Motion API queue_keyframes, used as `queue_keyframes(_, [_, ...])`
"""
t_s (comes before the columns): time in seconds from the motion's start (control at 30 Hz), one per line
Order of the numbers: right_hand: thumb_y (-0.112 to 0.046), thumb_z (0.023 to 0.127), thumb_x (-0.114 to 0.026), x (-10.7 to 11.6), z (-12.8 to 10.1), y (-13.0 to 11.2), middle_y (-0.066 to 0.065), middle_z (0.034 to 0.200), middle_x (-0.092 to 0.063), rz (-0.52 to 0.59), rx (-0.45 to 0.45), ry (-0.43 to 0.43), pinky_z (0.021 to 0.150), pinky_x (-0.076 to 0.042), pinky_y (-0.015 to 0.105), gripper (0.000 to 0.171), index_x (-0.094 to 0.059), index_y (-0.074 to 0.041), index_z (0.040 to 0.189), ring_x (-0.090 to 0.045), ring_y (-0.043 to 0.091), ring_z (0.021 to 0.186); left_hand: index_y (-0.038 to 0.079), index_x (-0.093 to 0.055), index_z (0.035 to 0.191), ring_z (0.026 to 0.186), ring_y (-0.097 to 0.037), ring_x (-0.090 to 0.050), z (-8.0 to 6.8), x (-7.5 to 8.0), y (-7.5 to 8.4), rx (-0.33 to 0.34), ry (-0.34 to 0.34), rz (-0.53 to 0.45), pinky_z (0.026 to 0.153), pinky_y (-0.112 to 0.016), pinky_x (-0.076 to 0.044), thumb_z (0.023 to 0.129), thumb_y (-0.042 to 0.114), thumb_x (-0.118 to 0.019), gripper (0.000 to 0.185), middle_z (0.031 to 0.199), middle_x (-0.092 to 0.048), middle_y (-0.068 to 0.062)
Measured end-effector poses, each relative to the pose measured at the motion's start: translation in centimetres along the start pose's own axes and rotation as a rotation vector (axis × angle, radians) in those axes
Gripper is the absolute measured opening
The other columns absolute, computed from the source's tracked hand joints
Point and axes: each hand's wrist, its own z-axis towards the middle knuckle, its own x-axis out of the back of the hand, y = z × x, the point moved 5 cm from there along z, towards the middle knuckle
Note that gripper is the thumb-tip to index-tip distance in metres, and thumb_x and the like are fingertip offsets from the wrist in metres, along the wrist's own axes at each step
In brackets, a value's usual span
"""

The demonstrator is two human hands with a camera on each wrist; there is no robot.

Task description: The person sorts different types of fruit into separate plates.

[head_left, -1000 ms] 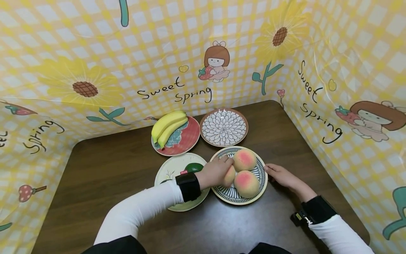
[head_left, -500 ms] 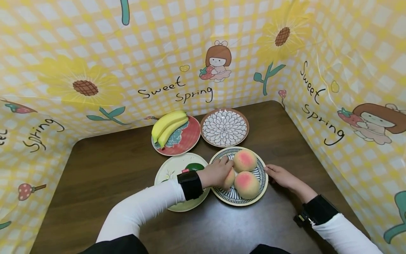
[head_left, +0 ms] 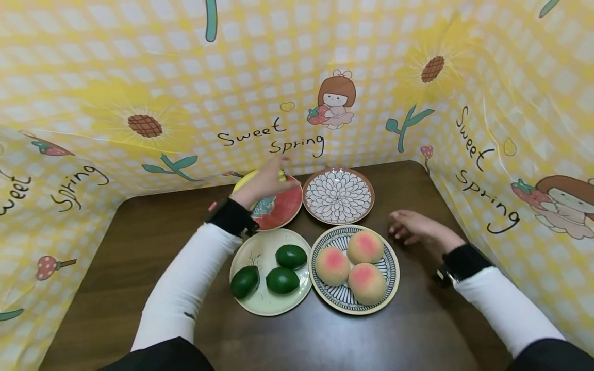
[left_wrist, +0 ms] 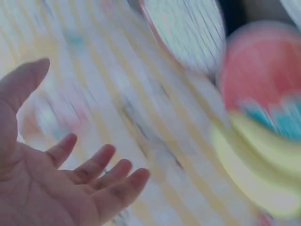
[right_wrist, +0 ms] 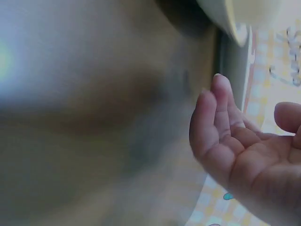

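Yellow curved bananas on round red plate, at far edge of dark wooden table. My left hand over bananas, fingers spread, palm bare, gripping nothing. Right of red plate: brown-rimmed petal-pattern plate. Nearer me than red plate: cream plate with three green avocados, striped plate with three pink peaches. My right hand well right of red plate, fingers loose, holding nothing.
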Motion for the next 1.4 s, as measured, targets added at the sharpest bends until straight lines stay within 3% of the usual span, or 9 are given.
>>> queue_keyframes(0.07, [-0.03, 0.113, -0.018, 1.1, 1.6, -0.5, 0.014, 0.111, -0.064, 0.033, -0.02, 0.014, 0.077, -0.058, 0.032, 0.061, -0.01, 0.013, 0.157, -0.062, 0.009, 0.085, -0.004, -0.021, 0.159, 0.15, -0.043, -0.034, 0.8, 1.9, -2.9, 0.079, 0.034, 0.01, 0.125, -0.053, -0.031, 0.099, 0.026, -0.067, 0.082, 0.162, -0.029, -0.03])
queue_keyframes(0.17, [-0.033, 0.113, -0.015, 2.0, 3.9, -0.7, 0.014, 0.111, -0.061, 0.062, -0.054, 0.007, 0.079, -0.058, 0.03, 0.065, -0.006, 0.014, 0.157, -0.063, 0.01, 0.086, -0.004, -0.022, 0.159, 0.15, -0.045, -0.033, 1.6, 2.6, -7.0, 0.17, 0.075, 0.025, 0.125, -0.053, -0.031, 0.101, 0.027, -0.063, 0.078, 0.163, -0.029, -0.031])
queue_keyframes(0.3, [-0.036, 0.112, -0.012, 2.2, 6.0, 0.0, 0.012, 0.109, -0.057, 0.122, -0.084, -0.027, 0.081, -0.056, 0.026, 0.063, -0.017, 0.013, 0.152, -0.06, 0.01, 0.088, -0.007, -0.03, 0.156, 0.149, -0.045, -0.035, 2.1, 0.6, -11.2, 0.23, 0.103, 0.084, 0.126, -0.053, -0.03, 0.1, 0.024, -0.064, 0.073, 0.161, -0.034, -0.03])
queue_keyframes(0.43, [-0.029, 0.113, -0.014, 1.8, 6.9, 1.0, 0.003, 0.099, -0.055, 0.186, -0.109, -0.086, 0.081, -0.054, 0.026, 0.054, -0.02, 0.011, 0.149, -0.057, 0.009, 0.086, -0.006, -0.036, 0.154, 0.148, -0.045, -0.039, 2.3, -2.5, -13.7, 0.251, 0.074, 0.153, 0.125, -0.053, -0.032, 0.097, 0.024, -0.068, 0.072, 0.159, -0.04, -0.029])
queue_keyframes(0.63, [-0.021, 0.113, -0.017, 0.7, 7.7, 1.3, -0.006, 0.092, -0.053, 0.234, -0.126, -0.108, 0.083, -0.048, 0.025, 0.052, -0.005, 0.004, 0.157, -0.054, 0.005, 0.085, -0.001, -0.044, 0.151, 0.138, -0.046, -0.05, 2.4, -4.3, -16.1, 0.294, 0.116, 0.204, 0.113, -0.059, -0.044, 0.097, 0.024, -0.068, 0.064, 0.153, -0.048, -0.029])
queue_keyframes(0.83, [-0.022, 0.113, -0.017, -0.1, 9.4, -0.1, -0.009, 0.088, -0.053, 0.268, -0.11, -0.071, 0.087, -0.043, 0.027, 0.054, -0.006, 0.001, 0.16, -0.052, 0.005, 0.086, -0.001, -0.038, 0.153, 0.138, -0.048, -0.05, 2.1, -3.0, -17.0, 0.399, 0.188, 0.265, 0.108, -0.062, -0.048, 0.102, 0.024, -0.062, 0.063, 0.156, -0.041, -0.029])
queue_keyframes(1.03, [-0.022, 0.113, -0.016, 0.0, 9.9, -2.1, -0.005, 0.093, -0.052, 0.252, -0.107, -0.044, 0.09, -0.041, 0.029, 0.055, -0.002, 0.002, 0.161, -0.052, 0.006, 0.086, -0.002, -0.034, 0.155, 0.138, -0.048, -0.049, 2.3, -1.9, -16.5, 0.418, 0.218, 0.261, 0.109, -0.061, -0.047, 0.104, 0.023, -0.058, 0.062, 0.155, -0.04, -0.03])
queue_keyframes(1.13, [-0.023, 0.113, -0.017, 0.5, 11.4, -1.2, -0.001, 0.097, -0.054, 0.261, -0.091, -0.05, 0.093, -0.043, 0.032, 0.055, -0.006, -0.001, 0.162, -0.054, 0.009, 0.089, -0.002, -0.033, 0.155, 0.138, -0.048, -0.048, 2.6, -1.7, -16.8, 0.419, 0.218, 0.251, 0.11, -0.061, -0.046, 0.105, 0.024, -0.057, 0.062, 0.155, -0.04, -0.031])
queue_keyframes(1.4, [-0.046, 0.109, -0.041, 7.5, 34.2, 18.4, 0.004, 0.119, -0.059, 0.384, -0.091, -0.063, 0.094, -0.049, 0.047, 0.062, -0.02, -0.023, 0.162, -0.059, 0.022, 0.11, 0.0, -0.028, 0.159, 0.141, -0.046, -0.046, 2.9, -0.1, -14.5, 0.36, 0.228, 0.236, 0.114, -0.059, -0.044, 0.106, 0.023, -0.055, 0.064, 0.159, -0.038, -0.028])
